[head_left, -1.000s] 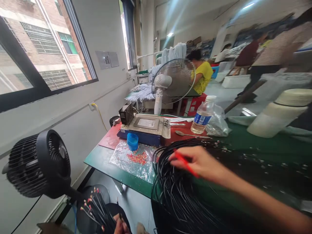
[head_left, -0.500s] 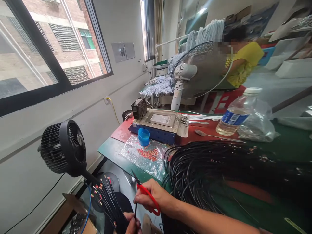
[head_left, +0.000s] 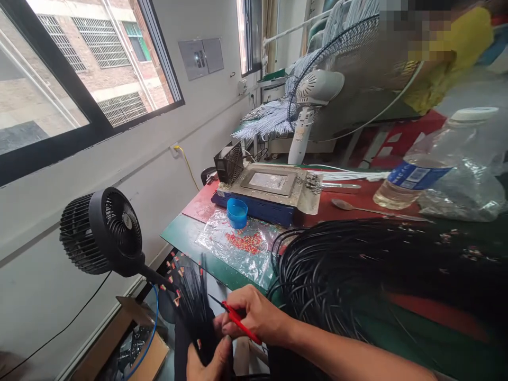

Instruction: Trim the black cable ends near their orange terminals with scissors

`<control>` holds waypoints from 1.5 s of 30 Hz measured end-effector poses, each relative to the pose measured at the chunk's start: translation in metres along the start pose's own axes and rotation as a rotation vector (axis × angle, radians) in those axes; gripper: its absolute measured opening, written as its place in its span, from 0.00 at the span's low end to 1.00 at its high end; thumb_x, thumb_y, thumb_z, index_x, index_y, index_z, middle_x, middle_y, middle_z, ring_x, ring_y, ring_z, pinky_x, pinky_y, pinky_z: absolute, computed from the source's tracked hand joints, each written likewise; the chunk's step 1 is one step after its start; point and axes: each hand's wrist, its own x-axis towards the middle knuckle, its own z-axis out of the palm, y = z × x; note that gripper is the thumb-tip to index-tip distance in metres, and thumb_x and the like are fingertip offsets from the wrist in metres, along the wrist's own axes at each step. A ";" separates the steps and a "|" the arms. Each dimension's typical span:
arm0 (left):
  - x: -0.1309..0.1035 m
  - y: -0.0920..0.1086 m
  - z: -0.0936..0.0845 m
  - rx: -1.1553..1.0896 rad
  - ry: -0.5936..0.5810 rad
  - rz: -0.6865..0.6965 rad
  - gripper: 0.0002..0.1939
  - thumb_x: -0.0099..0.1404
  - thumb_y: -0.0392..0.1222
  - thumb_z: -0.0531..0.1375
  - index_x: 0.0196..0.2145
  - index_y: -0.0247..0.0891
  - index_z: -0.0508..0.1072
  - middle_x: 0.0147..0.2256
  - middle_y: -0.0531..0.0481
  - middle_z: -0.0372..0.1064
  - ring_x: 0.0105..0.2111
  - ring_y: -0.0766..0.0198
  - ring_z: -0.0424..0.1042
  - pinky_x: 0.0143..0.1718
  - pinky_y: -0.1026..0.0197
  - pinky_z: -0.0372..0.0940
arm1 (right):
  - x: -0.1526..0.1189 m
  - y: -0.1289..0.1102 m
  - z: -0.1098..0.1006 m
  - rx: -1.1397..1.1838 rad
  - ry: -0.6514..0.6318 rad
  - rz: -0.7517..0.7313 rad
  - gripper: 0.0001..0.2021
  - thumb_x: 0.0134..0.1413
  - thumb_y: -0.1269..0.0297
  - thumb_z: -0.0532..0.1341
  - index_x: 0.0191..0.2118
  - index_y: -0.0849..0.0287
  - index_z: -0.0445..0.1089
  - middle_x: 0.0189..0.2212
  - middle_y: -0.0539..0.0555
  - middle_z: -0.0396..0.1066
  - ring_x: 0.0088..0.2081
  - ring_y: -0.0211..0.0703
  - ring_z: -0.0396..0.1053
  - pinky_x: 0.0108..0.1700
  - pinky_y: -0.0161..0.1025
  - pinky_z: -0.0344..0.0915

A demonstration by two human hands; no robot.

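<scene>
Curled around red-handled scissors [head_left: 238, 320], the right hand [head_left: 262, 315], with blades aimed up and away just beside a bundle of black cables [head_left: 192, 293]. Closed around the lower part of that bundle, the left hand [head_left: 208, 365], thumb outward; cable ends fanned above, off the near edge of the table [head_left: 180, 230], with red and pale tips. Possible from here: a nicked cable or finger, through blades and bare skin so close together; also spilled cables, through a loosened left grasp on so many strands. Farther out, a heap of black cable [head_left: 317, 286] near a clear plastic bag [head_left: 214, 235] strewn with red and yellow bits [head_left: 246, 242], at risk of scattering from a knocked blue cup [head_left: 237, 216]. Beyond, a blue-sided machine [head_left: 257, 206], a spoon [head_left: 343, 204] and a bottle [head_left: 420, 174] with a blue label, pale letters too slanted for a sure reading. On the hub of the black fan [head_left: 103, 233], a small mark, illegible.
</scene>
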 end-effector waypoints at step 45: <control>0.007 0.000 -0.013 0.018 -0.235 -0.032 0.18 0.49 0.53 0.61 0.29 0.33 0.71 0.12 0.51 0.64 0.10 0.74 0.54 0.14 0.67 0.42 | 0.002 -0.003 -0.005 0.145 -0.164 0.242 0.23 0.44 0.45 0.59 0.20 0.65 0.65 0.10 0.44 0.55 0.13 0.28 0.51 0.16 0.28 0.46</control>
